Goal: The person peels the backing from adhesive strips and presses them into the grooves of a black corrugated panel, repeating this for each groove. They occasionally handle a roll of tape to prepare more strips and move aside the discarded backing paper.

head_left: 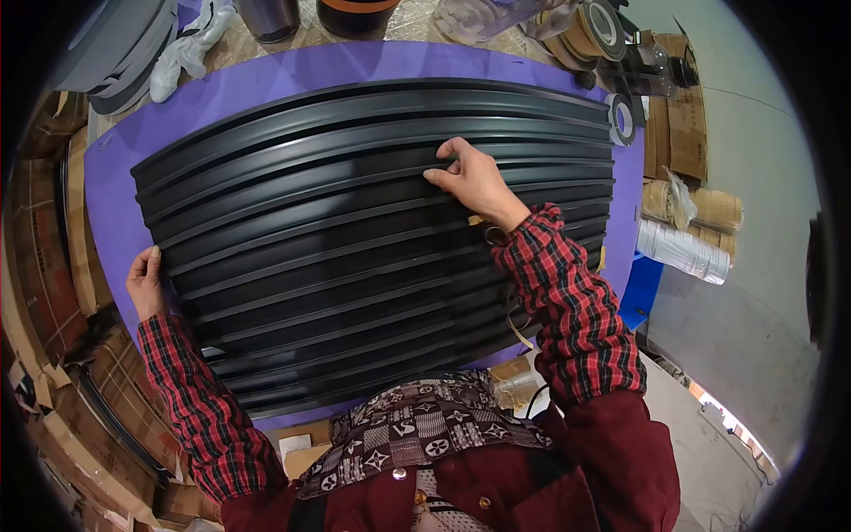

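Long black ribbed strips [355, 199] lie side by side across a purple board [372, 60], filling most of it. At the left ends of the strips, my left hand [144, 277] has its thumb and fingers pinched on the end of one black strip. My right hand [475, 179] is over the middle-right part of the strips, thumb and forefinger curved with a gap between them and nothing in it. A small yellowish piece [476, 220] shows by my right wrist.
A roll of tape [620, 120] sits at the board's right edge, with more tape rolls [589, 35] and bottles behind. Grey coiled material [133, 53] stands at the back left beside a white glove [191, 49]. Cardboard boxes [44, 239] line the left; wrapped rolls [687, 248] lie at right.
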Demonstrator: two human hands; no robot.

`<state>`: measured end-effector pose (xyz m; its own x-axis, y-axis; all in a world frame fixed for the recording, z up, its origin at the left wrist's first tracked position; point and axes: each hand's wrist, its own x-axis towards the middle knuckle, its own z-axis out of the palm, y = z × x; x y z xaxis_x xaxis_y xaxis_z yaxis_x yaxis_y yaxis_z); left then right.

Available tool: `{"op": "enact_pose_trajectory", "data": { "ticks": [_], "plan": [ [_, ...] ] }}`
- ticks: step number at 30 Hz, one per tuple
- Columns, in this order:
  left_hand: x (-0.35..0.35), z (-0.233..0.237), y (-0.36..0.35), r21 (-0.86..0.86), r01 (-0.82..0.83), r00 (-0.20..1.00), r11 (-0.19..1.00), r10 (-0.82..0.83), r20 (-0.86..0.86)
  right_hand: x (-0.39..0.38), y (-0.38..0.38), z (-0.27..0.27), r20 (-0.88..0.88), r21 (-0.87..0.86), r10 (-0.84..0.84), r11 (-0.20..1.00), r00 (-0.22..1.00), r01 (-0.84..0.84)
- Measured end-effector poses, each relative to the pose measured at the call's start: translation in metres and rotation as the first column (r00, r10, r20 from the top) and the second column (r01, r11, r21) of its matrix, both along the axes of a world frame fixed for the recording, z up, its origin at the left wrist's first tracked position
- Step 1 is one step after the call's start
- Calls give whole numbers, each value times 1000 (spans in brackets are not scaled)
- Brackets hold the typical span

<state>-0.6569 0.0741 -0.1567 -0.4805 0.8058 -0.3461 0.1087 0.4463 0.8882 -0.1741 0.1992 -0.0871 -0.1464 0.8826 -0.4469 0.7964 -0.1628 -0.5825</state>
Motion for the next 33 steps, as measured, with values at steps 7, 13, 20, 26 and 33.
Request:
{"op": "enact_pose_trajectory", "data": {
  "ticks": [7,13,20,26,33],
  "plan": [
    [-1,-5,4,36,21,999,999,-19,-46,52,9,45,-327,-714,-327,700,887,-5],
    [-3,-15,6,76,9,1000,997,-8,-12,84,0,64,-53,-626,102,772,993,-113],
    [-12,-26,9,91,73,992,993,-64,-106,154,-33,90,696,534,-225,798,682,-281],
    [112,56,30,189,141,890,972,-40,-455,152,-85,138,561,766,-416,590,716,-257],
    [346,110,26,-21,611,683,791,-514,520,67,-176,188,376,677,134,636,917,-370]
  ]
}}
